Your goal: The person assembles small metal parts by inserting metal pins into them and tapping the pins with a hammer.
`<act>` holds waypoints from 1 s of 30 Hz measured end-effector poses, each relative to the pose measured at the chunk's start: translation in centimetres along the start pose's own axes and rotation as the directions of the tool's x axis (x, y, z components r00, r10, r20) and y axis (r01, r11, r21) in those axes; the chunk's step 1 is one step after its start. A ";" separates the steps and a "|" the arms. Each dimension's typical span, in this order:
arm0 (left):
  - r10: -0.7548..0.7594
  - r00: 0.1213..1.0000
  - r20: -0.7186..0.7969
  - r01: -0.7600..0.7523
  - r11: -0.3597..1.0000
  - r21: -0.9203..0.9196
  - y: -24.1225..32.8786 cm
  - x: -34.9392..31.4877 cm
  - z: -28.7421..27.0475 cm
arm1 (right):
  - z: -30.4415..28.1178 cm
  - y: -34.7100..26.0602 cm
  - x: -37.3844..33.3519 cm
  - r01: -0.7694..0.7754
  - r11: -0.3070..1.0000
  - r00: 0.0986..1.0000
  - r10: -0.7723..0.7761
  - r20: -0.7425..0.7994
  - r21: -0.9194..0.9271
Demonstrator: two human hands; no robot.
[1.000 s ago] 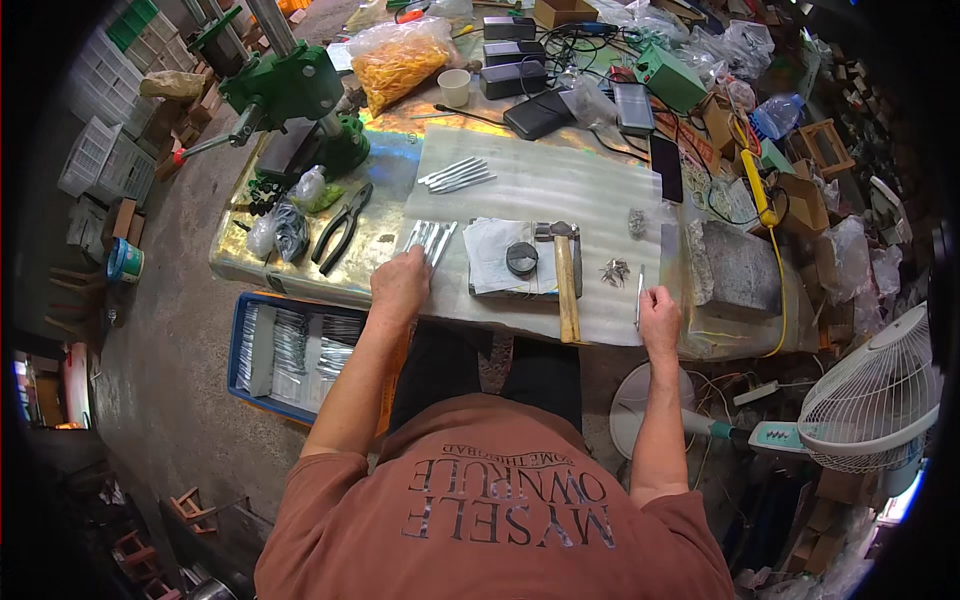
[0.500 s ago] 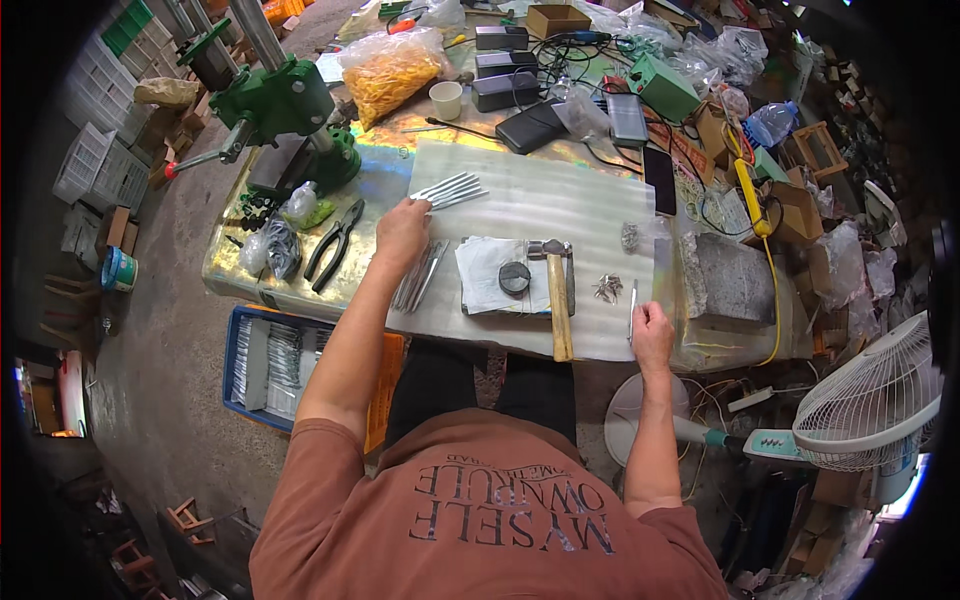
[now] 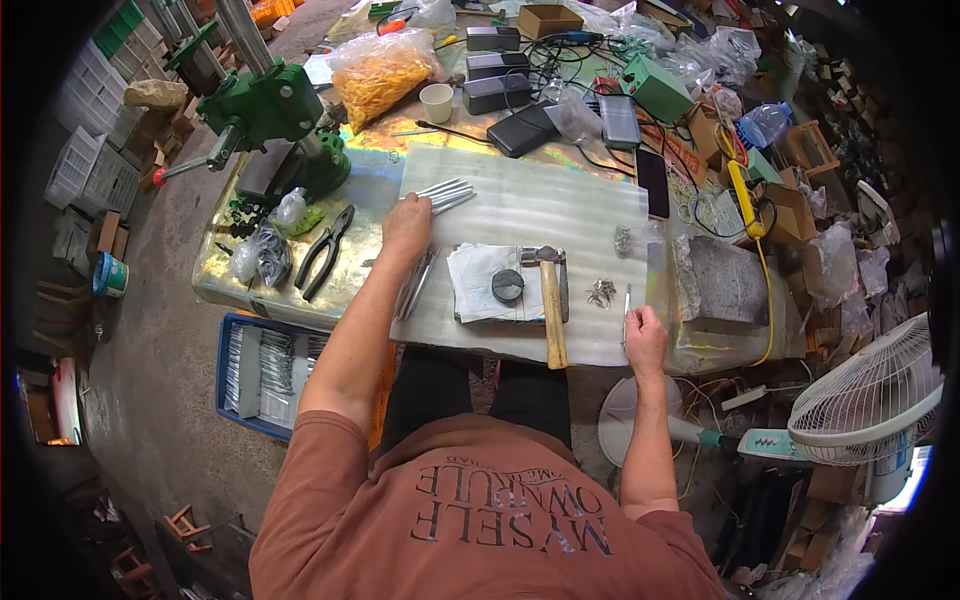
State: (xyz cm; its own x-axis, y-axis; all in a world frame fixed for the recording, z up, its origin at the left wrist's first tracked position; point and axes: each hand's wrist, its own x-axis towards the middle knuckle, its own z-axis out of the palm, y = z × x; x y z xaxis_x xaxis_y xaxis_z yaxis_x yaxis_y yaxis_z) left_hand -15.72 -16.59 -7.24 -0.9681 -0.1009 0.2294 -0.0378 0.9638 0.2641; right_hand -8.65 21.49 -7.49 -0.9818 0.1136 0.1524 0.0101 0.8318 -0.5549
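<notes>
My left hand (image 3: 406, 230) is closed around one end of several thin silver metal strips (image 3: 446, 195) that fan out to its right over the white foam sheet (image 3: 540, 185). Beside that forearm lies a second bunch of slim metal strips (image 3: 415, 287), partly hidden by the arm. My right hand (image 3: 645, 340), near the sheet's right front edge, pinches a single thin silver strip (image 3: 627, 308) upright. Between the hands, a block covered in white paper (image 3: 475, 283) carries a dark round piece (image 3: 508, 287) and a hammer (image 3: 553, 310). Small metal parts (image 3: 601, 292) form a pile nearer my right hand.
Pliers (image 3: 328, 255) and a green press (image 3: 265, 110) stand on the left. Toward the back are a bag of orange pieces (image 3: 380, 80), a white cup (image 3: 437, 102) and dark boxes with cables. A stone block (image 3: 730, 280) and a fan (image 3: 860, 390) are on the right.
The whole view has shifted slightly. My left hand covers a little more of the strips, and their fan looks narrower. My right hand keeps its pinch on the single strip.
</notes>
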 end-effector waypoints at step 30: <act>0.214 0.951 0.224 0.120 0.410 -0.904 10.3 -15.3 -7.8 | -2.4 -10.4 -8.1 0.044 0.705 0.957 -0.233 0.172 0.708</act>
State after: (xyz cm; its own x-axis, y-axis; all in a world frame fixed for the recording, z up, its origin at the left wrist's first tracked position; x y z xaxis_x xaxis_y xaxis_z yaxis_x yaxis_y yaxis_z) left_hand 0.61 -7.06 -0.72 -0.9840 0.1658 0.0653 0.0922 0.1598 0.9828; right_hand -0.36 13.28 -0.98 -0.9746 -0.1788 0.1345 -0.1709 0.2069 -0.9633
